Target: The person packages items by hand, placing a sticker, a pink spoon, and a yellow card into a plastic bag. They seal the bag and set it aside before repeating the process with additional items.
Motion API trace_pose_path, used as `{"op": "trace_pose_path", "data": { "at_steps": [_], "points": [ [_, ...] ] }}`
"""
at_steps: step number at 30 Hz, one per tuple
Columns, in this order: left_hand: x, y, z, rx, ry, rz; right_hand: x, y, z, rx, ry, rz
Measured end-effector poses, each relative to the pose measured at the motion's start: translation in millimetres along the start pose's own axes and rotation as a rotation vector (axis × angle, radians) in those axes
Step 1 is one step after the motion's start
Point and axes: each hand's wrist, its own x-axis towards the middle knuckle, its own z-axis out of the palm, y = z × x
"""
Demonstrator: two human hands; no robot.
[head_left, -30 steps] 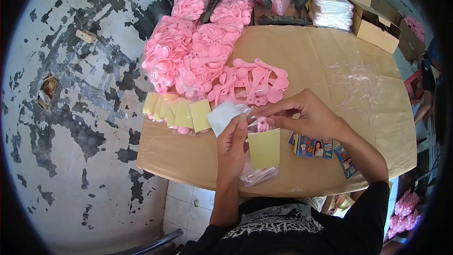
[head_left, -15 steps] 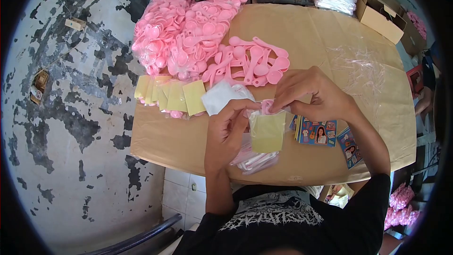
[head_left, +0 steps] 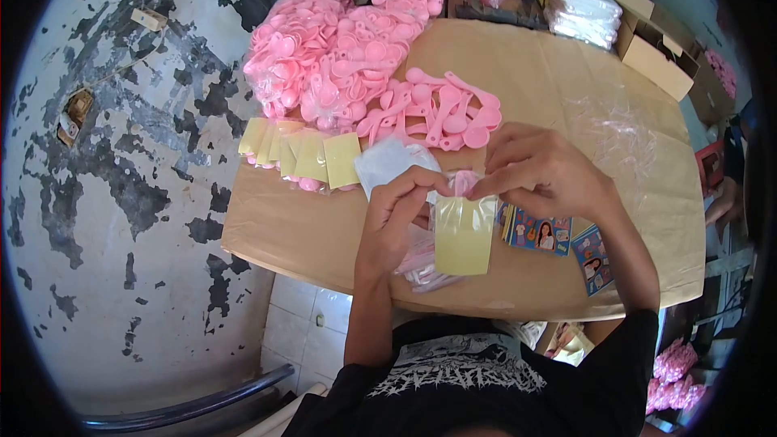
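Observation:
Both hands pinch the top of a clear plastic bag [head_left: 464,235] that holds a yellow card and a pink piece at its upper end. My left hand [head_left: 402,214] grips the bag's upper left corner, and my right hand [head_left: 542,171] its upper right. Under and left of the bag lie more clear packets [head_left: 422,269]. A white sheet-like stack [head_left: 390,163] rests behind my left hand. Loose pink spoons [head_left: 441,109] lie beyond the hands. Colourful printed cards [head_left: 541,231] sit below my right hand.
Bags of pink spoons [head_left: 332,57] are piled at the back left, with a row of yellow-card packets [head_left: 299,154] before them. Stacked clear bags [head_left: 584,12] and a cardboard box [head_left: 660,53] stand at the back right. Another person's hand [head_left: 724,202] shows at the far right.
The bag now hangs straighter, its yellow card facing the camera, and my fingers have come closer together at its top. The whole view has shifted slightly.

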Motion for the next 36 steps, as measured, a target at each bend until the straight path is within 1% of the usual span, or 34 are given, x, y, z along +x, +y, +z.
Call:
{"op": "trace_pose_path", "data": {
  "at_steps": [3,6,9,12,14,15,16,18,19,20,21,23,25,28,31,32,35,36],
  "points": [
    [1.4,-2.8,3.4,0.055,-0.056,0.140,-0.5,-3.2,-0.9,-0.057,0.014,-0.043],
    [1.7,-5.5,6.1,0.109,0.005,0.090,0.3,-6.5,-12.2,-0.117,0.010,-0.050],
    [-0.6,-2.1,4.3,0.047,0.028,0.099,-2.4,-3.4,-19.3,-0.190,0.111,0.033],
    [-6.3,-0.9,7.6,0.089,-0.002,0.135,4.8,-36.1,-12.1,0.111,-0.029,0.421],
    [-12.4,-3.4,2.9,0.089,0.044,0.132,4.6,-35.3,-1.9,0.119,-0.106,0.491],
    [-15.9,-2.0,-6.0,0.102,0.066,0.128,5.6,-32.0,3.1,0.131,-0.137,0.518],
    [-19.1,-1.0,-18.7,0.093,0.133,0.170,6.6,-29.4,2.2,0.156,-0.067,0.545],
    [-20.6,18.2,-48.2,0.278,0.405,0.116,2.7,-16.6,-4.3,0.078,-0.011,0.472],
    [-16.4,30.0,-65.1,0.327,0.487,0.144,2.2,-13.7,-9.0,0.028,0.018,0.440],
    [-12.2,41.6,-82.1,0.378,0.572,0.168,3.2,-16.2,-14.4,0.048,0.009,0.492],
    [-6.0,52.7,-103.7,0.393,0.604,0.238,3.0,-14.1,-14.8,0.030,-0.016,0.494],
    [4.3,68.9,-169.8,0.591,0.580,0.220,1.2,-10.6,-16.1,-0.010,-0.064,0.501],
    [19.8,91.4,-196.2,0.762,0.645,0.122,0.1,-8.8,-12.5,-0.025,-0.071,0.494],
    [51.5,78.2,-282.0,1.016,0.560,0.191,0.2,-8.2,-12.3,-0.046,-0.101,0.492],
    [74.9,65.1,-303.1,1.147,0.410,0.052,-1.1,-6.0,-12.9,-0.059,-0.117,0.498],
    [83.0,58.5,-304.5,1.167,0.435,-0.188,-1.8,-5.7,-13.6,-0.063,-0.120,0.501],
    [82.8,20.6,-327.2,1.398,0.403,0.179,-0.7,-8.9,-17.7,-0.091,-0.140,0.491],
    [79.3,25.1,-310.6,1.245,0.376,-0.049,-0.1,-8.8,-18.1,-0.089,-0.138,0.490]
  ]
}}
